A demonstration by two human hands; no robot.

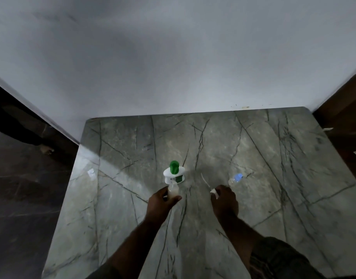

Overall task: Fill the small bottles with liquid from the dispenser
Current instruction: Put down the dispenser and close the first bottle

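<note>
Noted a grey veined bench [273, 158] carrying everything. Found the left hand [161, 202] near centre, fingers clamped round a bottle [173, 191], held upright. Found the right hand [224, 201] to its right, fingers closed on a white cap [214, 191] with a thin tube pointing away. Located the dispenser [174, 175], white with a green pump top, upright just beyond the held bottle; cannot tell whether touching. Recorded pale cloudy liquid in the bottle's lower part: judged at least partly filled, capping outstanding. Logged a second bottle [235, 179], blue-capped, lying just beyond the right hand; contents unclear, judged still to be filled.
</note>
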